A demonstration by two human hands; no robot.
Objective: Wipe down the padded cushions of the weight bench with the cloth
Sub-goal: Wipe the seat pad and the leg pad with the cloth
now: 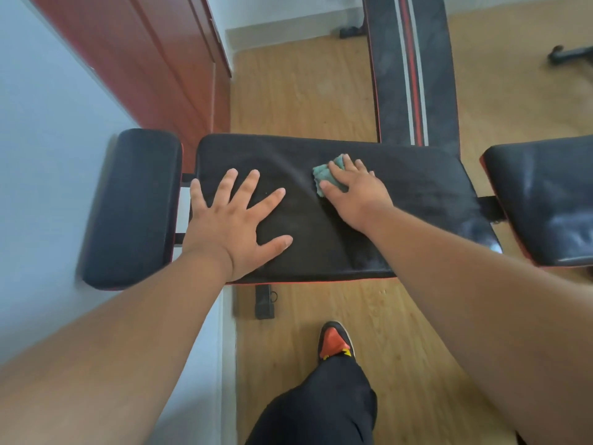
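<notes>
While my right hand [351, 191] presses the crumpled teal cloth [327, 176] flat-fingered onto the wide black padded middle cushion [417, 194], my left hand [236, 216] lies spread, palm down, on the cushion's left part, holding nothing. Cloth sits at centre, toward the far edge, poking out left of my fingers. Cushion's long axis runs left-right across me. Dusty stretch lies right of the cloth, so I'd judge the next stroke goes rightward, right hand nearer. Smaller black end pads left [131, 207] and right [545, 200] look untouched.
</notes>
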